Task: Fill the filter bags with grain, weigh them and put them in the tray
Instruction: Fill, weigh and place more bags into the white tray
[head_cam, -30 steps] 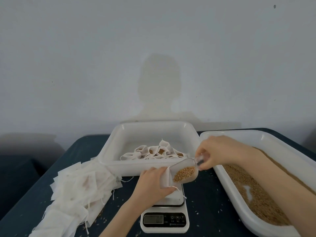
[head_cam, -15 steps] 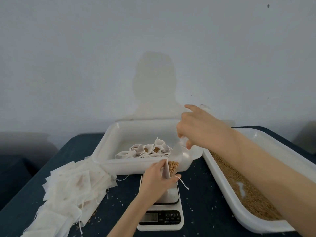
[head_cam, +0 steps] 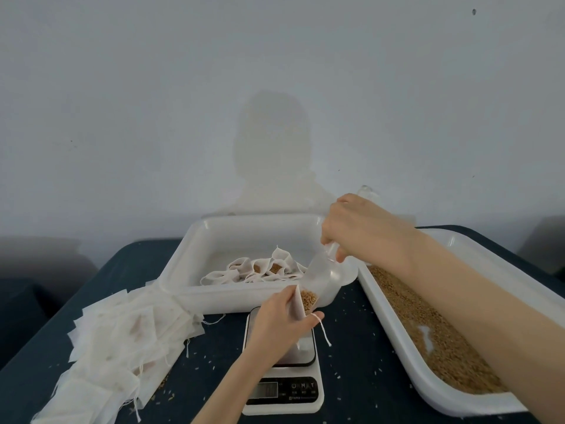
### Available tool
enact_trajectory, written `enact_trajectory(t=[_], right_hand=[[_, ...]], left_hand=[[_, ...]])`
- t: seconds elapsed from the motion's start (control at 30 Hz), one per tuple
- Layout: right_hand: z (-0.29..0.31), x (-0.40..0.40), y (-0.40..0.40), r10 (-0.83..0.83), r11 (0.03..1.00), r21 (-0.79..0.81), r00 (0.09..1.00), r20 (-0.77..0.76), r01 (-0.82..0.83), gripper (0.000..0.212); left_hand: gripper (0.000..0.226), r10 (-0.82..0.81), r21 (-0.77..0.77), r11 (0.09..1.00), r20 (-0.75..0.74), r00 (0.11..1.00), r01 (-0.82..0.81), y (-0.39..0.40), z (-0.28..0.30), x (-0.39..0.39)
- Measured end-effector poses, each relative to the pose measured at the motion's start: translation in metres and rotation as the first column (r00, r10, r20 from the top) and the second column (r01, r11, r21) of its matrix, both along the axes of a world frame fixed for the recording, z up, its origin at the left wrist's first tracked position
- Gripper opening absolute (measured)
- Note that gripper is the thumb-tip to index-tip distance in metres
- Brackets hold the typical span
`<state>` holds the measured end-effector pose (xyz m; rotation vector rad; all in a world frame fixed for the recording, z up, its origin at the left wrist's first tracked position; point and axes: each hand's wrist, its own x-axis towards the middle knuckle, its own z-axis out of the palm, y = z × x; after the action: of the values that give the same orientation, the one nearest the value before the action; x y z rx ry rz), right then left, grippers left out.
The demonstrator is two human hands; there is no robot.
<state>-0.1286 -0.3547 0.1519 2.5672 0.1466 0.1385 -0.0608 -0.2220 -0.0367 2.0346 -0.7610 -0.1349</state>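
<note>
My left hand (head_cam: 279, 322) holds a white filter bag (head_cam: 296, 304) open over the white scale (head_cam: 282, 374). My right hand (head_cam: 360, 231) grips the handle of a clear plastic scoop (head_cam: 322, 278), tipped steeply down with its mouth at the bag's opening. Brown grain (head_cam: 307, 298) sits at the scoop's lower end. A string (head_cam: 324, 333) hangs from the bag. The white tray (head_cam: 189, 264) behind the scale holds several filled bags (head_cam: 260, 269).
A long white tray of grain (head_cam: 434, 341) lies at the right, under my right forearm. A heap of empty filter bags (head_cam: 122, 347) lies at the left on the dark table (head_cam: 360, 362). Loose grains dot the table around the scale. A pale wall stands behind.
My right hand rose from beside the scale and tilted the scoop from level to steeply downward; the grain slid to its mouth at the bag. My left hand stayed over the scale.
</note>
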Motion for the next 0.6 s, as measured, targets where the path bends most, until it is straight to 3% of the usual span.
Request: enact_trajectory(t=[0.27,0.47,0.6], right_hand=[[0.02,0.011,0.032,0.129,0.962,-0.255,0.987,0.094,-0.101,0.032],[0.015,0.008,0.034,0.134,0.954,-0.283,0.984,0.116,-0.096,0.033],[0.011,0.003,0.019,0.125,0.967,-0.238,0.983,0.133,-0.091,0.023]], left_hand=[[0.04,0.101,-0.124,0.987,-0.002,0.995,-0.101,-0.014,0.004,-0.004],[0.044,0.112,-0.074,0.991,0.013,0.994,-0.111,-0.012,0.002,0.004],[0.041,0.097,-0.102,0.99,-0.024,0.995,-0.099,-0.007,0.0,0.006]])
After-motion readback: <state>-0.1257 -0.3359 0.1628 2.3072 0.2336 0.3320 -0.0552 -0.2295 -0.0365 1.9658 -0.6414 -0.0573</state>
